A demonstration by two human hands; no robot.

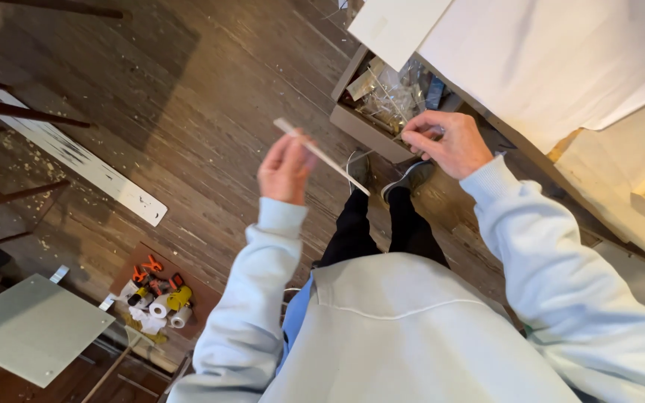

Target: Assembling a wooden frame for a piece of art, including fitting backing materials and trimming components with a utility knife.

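Soft daylight from the upper right, with a little motion blur

The white sheet [561,60] at the top right is very bright and almost loses its texture, while the wooden floor [188,112] becomes darker toward the left, with a wide soft shadow across its top. The left hand [285,170] and the thin strip [321,155] are slightly blurred; lines bend a little at the edges.

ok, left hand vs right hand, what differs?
The left hand is raised over the wooden floor, holding a thin pale strip at a slant. The right hand is at the open box of clear bags, fingers pinched; what they grip is unclear. Both wear light blue sleeves.
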